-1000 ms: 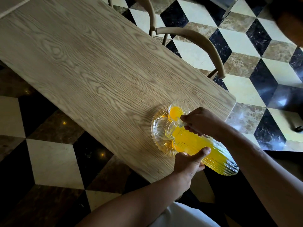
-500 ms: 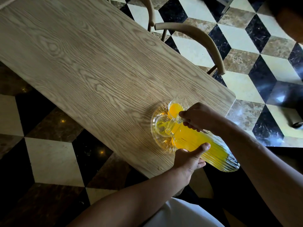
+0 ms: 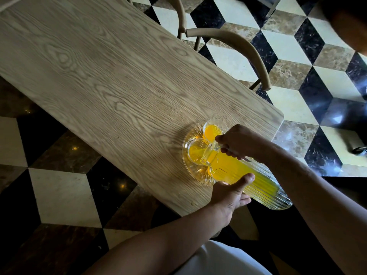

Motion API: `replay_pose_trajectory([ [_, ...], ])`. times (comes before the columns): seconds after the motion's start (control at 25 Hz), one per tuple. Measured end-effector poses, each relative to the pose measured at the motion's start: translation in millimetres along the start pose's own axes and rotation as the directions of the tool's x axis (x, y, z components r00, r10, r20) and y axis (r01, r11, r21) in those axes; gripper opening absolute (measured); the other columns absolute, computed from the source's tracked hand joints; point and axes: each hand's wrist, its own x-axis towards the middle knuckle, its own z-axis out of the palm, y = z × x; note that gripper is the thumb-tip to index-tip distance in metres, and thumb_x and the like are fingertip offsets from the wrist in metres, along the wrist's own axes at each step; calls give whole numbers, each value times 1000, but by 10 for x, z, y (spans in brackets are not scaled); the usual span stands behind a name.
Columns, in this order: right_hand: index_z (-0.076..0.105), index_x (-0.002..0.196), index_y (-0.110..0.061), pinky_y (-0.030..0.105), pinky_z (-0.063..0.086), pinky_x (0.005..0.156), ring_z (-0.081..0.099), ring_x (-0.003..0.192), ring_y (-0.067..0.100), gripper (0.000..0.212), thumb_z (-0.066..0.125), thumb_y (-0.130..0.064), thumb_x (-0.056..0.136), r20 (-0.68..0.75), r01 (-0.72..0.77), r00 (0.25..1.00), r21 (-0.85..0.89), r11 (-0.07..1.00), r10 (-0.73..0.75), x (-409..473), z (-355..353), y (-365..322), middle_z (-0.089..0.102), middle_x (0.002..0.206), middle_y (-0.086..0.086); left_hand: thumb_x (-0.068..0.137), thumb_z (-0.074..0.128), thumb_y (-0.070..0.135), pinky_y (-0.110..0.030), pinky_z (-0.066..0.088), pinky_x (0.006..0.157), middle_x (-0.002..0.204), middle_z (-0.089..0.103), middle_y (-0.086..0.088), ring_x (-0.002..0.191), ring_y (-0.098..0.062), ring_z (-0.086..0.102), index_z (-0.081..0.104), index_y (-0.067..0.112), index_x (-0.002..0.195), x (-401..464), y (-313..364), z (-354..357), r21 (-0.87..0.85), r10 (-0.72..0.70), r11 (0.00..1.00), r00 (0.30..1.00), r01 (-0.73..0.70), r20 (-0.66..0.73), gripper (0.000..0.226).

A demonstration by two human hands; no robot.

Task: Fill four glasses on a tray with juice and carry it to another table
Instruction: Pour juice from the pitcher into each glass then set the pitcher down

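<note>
Head view: juice now streaming into near-left glass (image 3: 195, 153), empty a second ago; far glass (image 3: 212, 132) already full. Pitcher (image 3: 246, 175) tilted lower, right hand (image 3: 239, 142) gripping handle, left hand (image 3: 230, 192) cupping body. Tray (image 3: 185, 155) near tabletop (image 3: 99, 86) right corner. Second glass filling.

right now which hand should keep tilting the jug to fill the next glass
The right hand: it grips the jug by the handle near the spout, over the tray. The left hand only props the body from below.

both hands (image 3: 228, 192) tilt a ribbed jug (image 3: 248, 175) of juice over a glass (image 3: 195, 151) on the tray (image 3: 188, 167).
</note>
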Motion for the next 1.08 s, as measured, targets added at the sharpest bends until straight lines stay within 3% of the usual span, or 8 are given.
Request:
replay_pose_trajectory([
  [0.16,66,63,-6,30,41,52,51,49,20,45,60,-33,99,1,-6,1000,-9,1000,6,1,11,-38,61,60,8,4,97,69,-37,67,75,87,62,-13,100,-39,77,71,-7,110,3,6,14,-27,-23,999,999,24,33,133],
  [0.28,66,64,-6,28,40,51,51,49,20,45,59,-33,100,1,-22,1000,-28,999,22,3,19,-69,61,61,8,4,97,68,-37,68,75,85,61,-11,98,-38,78,72,-5,109,15,16,7,-34,-32,999,999,33,43,131],
  [0.48,65,66,-5,28,40,51,50,49,21,45,57,-32,100,3,-43,999,-45,998,44,6,18,-131,59,61,8,28,102,54,-40,68,78,75,59,-9,99,-40,78,70,1,94,28,37,4,-43,-45,998,995,49,93,91],
  [0.68,66,66,-5,28,40,50,50,50,21,44,58,-33,100,-1,-48,999,-58,997,48,21,27,-156,60,61,9,28,95,54,-37,68,72,74,58,-10,75,-28,79,72,-4,108,-3,60,1,-77,-52,995,994,60,92,101],
  [0.8,66,66,-5,27,39,49,50,48,20,43,58,-32,99,-1,-46,999,-55,997,46,26,23,-158,60,60,9,34,95,51,-41,68,77,76,56,-11,83,-33,78,72,2,97,-2,75,-9,-61,-52,996,995,58,90,83],
  [0.92,66,66,-5,27,39,50,50,48,20,44,58,-32,100,-3,-38,999,-54,998,38,38,22,-178,60,61,9,52,95,46,-42,67,83,82,58,-12,93,-37,77,72,5,99,-14,101,-13,-52,-62,996,994,67,93,66],
  [1.08,66,65,-5,27,39,49,50,46,19,45,59,-33,99,-3,-38,999,-54,998,38,60,14,-198,60,59,8,45,95,49,-40,67,82,86,63,-16,98,-38,78,72,9,96,-33,138,-10,-45,-70,996,994,74,89,69],
])
